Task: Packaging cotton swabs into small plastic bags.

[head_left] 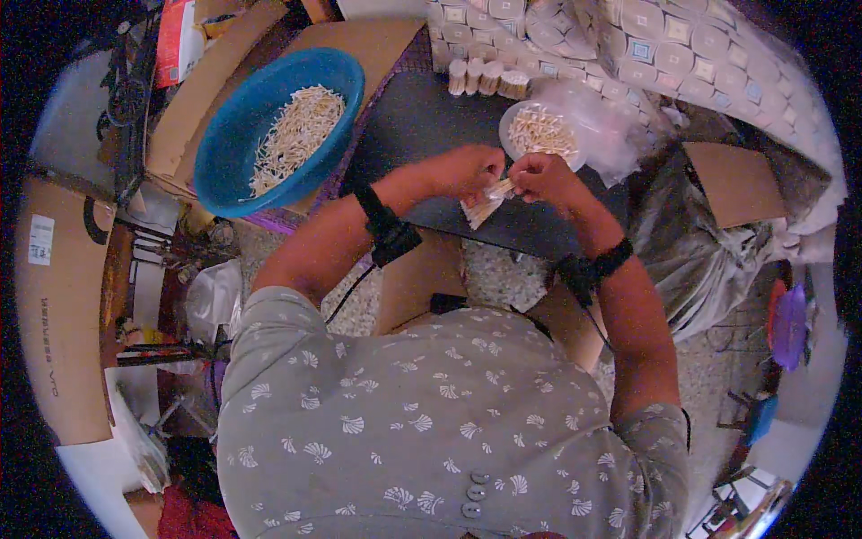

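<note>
My left hand (473,172) and my right hand (546,178) meet over the dark table. Between them a small bundle of cotton swabs (486,210) slants down toward me, with what looks like clear plastic around it. The left hand's fingers curl around its upper left side. My right fingers are pinched at its upper end. Just beyond the right hand sits a white bowl (510,121) with loose cotton swabs (541,133) in it. Several upright bundles of cotton swabs (490,77) stand in a row at the table's far edge.
To the left, a large blue basin (215,171) holds a heap of loose swabs and rests on a cardboard box (171,144). Clear plastic bags (611,135) lie beside the bowl. Patterned cloth (682,54) covers the back right, near a cardboard flap (736,184).
</note>
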The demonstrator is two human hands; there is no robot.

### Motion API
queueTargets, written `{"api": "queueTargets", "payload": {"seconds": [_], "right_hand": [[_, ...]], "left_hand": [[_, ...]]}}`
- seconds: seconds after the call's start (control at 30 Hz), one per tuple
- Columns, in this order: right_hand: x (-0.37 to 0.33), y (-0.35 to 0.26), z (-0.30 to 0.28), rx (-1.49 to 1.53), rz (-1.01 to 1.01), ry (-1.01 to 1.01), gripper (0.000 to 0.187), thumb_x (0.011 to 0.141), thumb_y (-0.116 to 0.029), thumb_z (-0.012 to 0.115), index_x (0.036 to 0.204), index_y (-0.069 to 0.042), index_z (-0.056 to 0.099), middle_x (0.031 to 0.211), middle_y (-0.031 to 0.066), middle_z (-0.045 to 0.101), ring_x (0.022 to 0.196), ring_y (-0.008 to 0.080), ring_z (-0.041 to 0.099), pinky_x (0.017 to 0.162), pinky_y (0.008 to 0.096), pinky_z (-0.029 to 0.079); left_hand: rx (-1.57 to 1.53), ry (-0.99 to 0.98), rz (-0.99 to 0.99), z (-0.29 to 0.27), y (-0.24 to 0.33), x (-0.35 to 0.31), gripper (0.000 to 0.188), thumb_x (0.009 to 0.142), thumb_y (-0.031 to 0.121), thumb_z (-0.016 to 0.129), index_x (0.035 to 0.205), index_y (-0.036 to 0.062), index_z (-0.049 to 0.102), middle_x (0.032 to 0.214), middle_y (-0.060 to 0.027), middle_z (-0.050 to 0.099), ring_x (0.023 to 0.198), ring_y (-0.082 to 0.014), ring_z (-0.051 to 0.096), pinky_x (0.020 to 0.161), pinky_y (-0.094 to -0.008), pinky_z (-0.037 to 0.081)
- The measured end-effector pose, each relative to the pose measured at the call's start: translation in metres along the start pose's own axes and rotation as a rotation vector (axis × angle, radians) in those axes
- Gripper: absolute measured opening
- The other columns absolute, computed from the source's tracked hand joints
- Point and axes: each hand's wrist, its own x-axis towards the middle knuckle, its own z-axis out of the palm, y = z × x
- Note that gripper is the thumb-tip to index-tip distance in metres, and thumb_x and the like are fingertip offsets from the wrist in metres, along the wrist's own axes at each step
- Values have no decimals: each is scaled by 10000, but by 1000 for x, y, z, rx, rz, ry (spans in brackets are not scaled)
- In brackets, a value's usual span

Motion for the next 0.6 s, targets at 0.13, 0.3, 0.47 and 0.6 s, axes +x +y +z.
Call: {"api": "queueTargets", "payload": {"seconds": [0.13, 0.3, 0.47, 0.6], "right_hand": [[2, 9, 0, -39, -31, 38, 159, 865, -219, 593, 856, -64, 628, 752, 10, 631, 620, 91, 572, 565, 235, 485], [10, 18, 0, -170, -87, 65, 213, 862, -266, 577, 810, -73, 651, 741, 34, 652, 593, 115, 595, 557, 272, 504], [12, 17, 3, -386, -220, 140, 115, 836, -151, 596, 841, -40, 628, 731, 4, 615, 622, 79, 556, 557, 233, 460], [12, 14, 8, -452, -268, 164, 130, 828, -152, 598, 849, -29, 632, 743, 6, 622, 624, 94, 558, 576, 250, 466]], "left_hand": [[-127, 21, -82, 5, 8, -1, 44, 877, 68, 492, 908, 39, 501, 751, -91, 572, 594, -171, 626, 508, -343, 513], [216, 85, 135, 4, 0, 2, 94, 832, 105, 536, 891, 32, 533, 800, -125, 593, 706, -259, 616, 619, -391, 480], [332, 115, 213, 0, 2, 5, 134, 781, 140, 567, 867, 36, 565, 860, -151, 599, 824, -338, 572, 704, -417, 448], [365, 89, 255, -4, -5, 6, 179, 829, 197, 585, 952, 67, 584, 902, -124, 600, 845, -318, 585, 737, -397, 469]]}}
